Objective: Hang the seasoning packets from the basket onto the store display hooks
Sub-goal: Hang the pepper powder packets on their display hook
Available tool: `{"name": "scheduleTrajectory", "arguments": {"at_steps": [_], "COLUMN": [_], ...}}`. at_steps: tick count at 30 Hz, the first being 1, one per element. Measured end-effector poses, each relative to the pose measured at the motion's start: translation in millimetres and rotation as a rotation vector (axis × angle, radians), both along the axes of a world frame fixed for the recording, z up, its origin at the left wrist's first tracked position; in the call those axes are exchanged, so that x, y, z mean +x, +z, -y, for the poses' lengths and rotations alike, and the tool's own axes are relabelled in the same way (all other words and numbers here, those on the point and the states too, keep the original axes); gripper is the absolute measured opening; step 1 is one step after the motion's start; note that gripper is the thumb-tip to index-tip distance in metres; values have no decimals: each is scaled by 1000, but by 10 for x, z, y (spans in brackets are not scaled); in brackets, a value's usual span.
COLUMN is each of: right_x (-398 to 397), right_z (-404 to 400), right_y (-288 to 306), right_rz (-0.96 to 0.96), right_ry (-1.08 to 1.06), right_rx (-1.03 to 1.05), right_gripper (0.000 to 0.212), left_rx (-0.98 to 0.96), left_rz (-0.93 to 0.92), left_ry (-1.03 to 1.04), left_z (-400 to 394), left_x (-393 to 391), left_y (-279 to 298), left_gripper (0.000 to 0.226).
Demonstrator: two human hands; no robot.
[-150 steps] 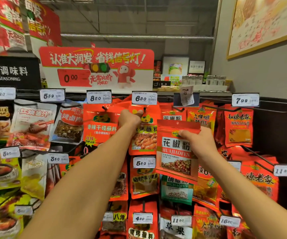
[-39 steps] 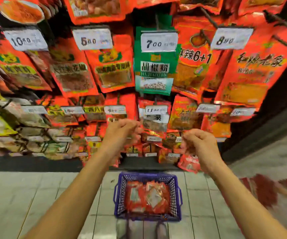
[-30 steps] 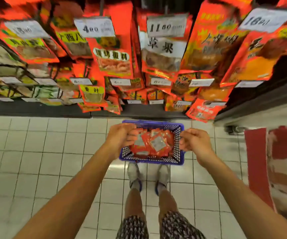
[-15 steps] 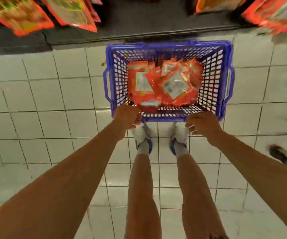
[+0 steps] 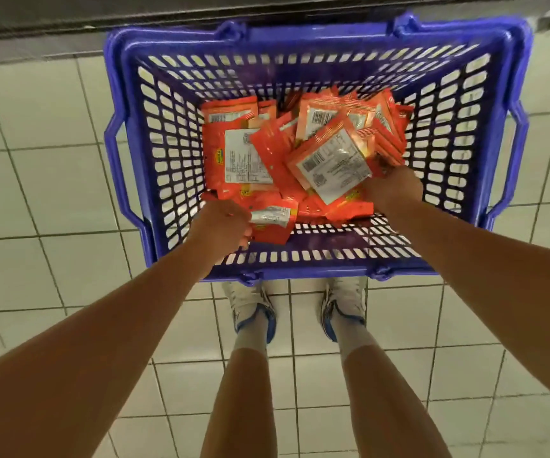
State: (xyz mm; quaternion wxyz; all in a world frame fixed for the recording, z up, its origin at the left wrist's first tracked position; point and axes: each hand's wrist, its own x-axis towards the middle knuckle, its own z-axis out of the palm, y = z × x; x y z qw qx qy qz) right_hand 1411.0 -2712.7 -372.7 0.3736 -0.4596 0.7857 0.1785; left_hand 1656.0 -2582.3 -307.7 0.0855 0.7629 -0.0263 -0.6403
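A blue plastic basket (image 5: 316, 34) stands on the tiled floor right below me, with a pile of several red seasoning packets (image 5: 250, 150) in it, most lying label side up. Both hands are inside the basket. My left hand (image 5: 222, 226) is closed on the near packet (image 5: 272, 223) at the pile's front edge. My right hand (image 5: 392, 188) has its fingers on a tilted packet (image 5: 331, 163) at the right of the pile, its fingertips hidden under it. The display hooks are out of view.
The dark base of the display rack (image 5: 168, 14) runs along the top, just behind the basket. My two feet in white and blue shoes (image 5: 254, 305) stand on pale floor tiles close to the basket's near rim.
My view dropped from the hanging display down to the floor basket. Both hands came down, passed over the near rim and went into the pile, each closing on a packet.
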Motion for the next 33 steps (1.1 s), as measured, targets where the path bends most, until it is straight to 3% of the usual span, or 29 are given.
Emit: {"name": "scheduleTrajectory", "arguments": {"at_steps": [4, 6, 10, 13, 14, 16, 18, 20, 22, 23, 26, 30, 33], "right_x": [-59, -31, 101, 226, 253, 286, 287, 212, 86, 29, -59, -34, -20], "right_z": [-118, -168, -236, -288, -294, -253, -161, -67, -22, -14, -56, -178, -237], "right_y": [98, 243, 601, 705, 720, 723, 680, 515, 305, 196, -61, -83, 185], "right_rz": [125, 300, 664, 747, 762, 779, 712, 509, 289, 249, 241, 128, 402], "right_ry": [-38, -241, -559, -612, -609, -574, -545, -412, -125, -61, -135, -103, -231], "right_rx": [-65, -28, 250, 424, 453, 482, 412, 177, -4, -1, 108, -63, -152], "right_gripper": [22, 9, 20, 24, 25, 19, 29, 27, 25, 31, 34, 23, 51], "left_rx": [-90, -183, -385, -538, -600, -678, -608, -462, -343, -307, -251, -257, -258], "left_rz": [135, 242, 298, 369, 347, 245, 211, 216, 155, 112, 12, 27, 115], "left_ry": [-222, -435, -860, -1120, -1115, -882, -656, -524, -296, -166, 112, 59, -23], "left_z": [-53, -22, -50, -23, -21, -31, -35, -28, -14, -4, 22, -39, -54], "left_x": [-86, -120, -97, -51, -55, -57, -65, -51, -11, 8, 49, 88, 143], "left_y": [-96, -94, -35, 18, 37, 85, 119, 72, 4, -22, -78, -80, 57], "left_gripper": [15, 37, 104, 104, 93, 60, 37, 29, 27, 27, 27, 32, 35]}}
